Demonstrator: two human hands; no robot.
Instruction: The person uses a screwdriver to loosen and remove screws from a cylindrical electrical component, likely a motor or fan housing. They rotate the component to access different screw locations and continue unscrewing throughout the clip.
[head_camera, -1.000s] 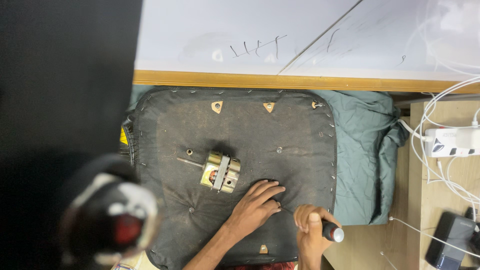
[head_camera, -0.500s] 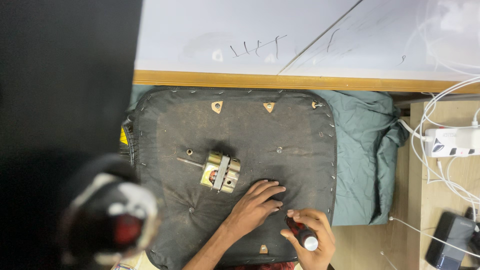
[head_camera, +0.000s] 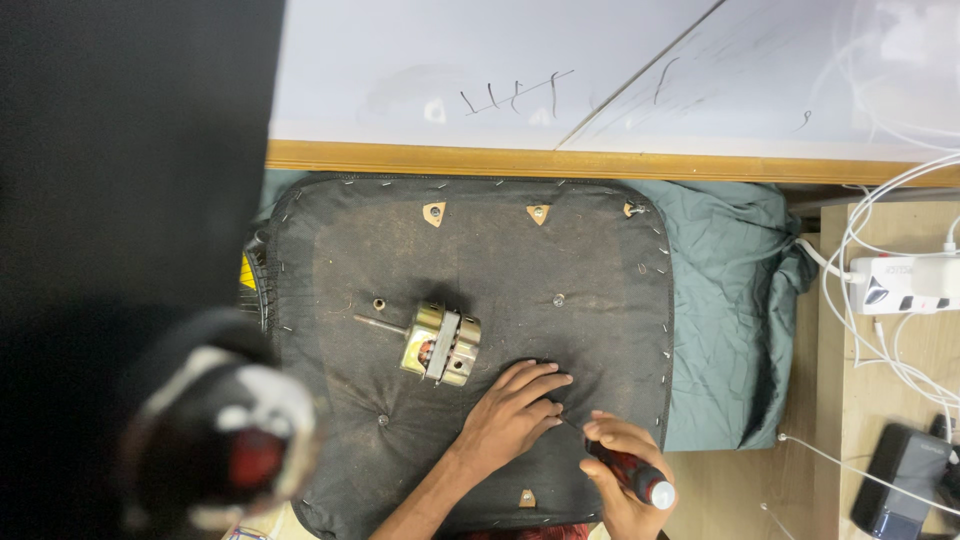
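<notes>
left hand (head_camera: 510, 415) flat, right hand (head_camera: 618, 470) fisted

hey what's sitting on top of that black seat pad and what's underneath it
On the black seat pad sit a small electric motor, the left hand and the right hand holding a screwdriver. Green cloth pokes out from underneath; what lies below its middle is covered.

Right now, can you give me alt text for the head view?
A right hand holds a red-and-black screwdriver, tip near the fingertips of the left hand, which is pressed flat on a black upturned seat pad. A small brass-coloured motor lies on the pad, with green cloth underneath.
</notes>
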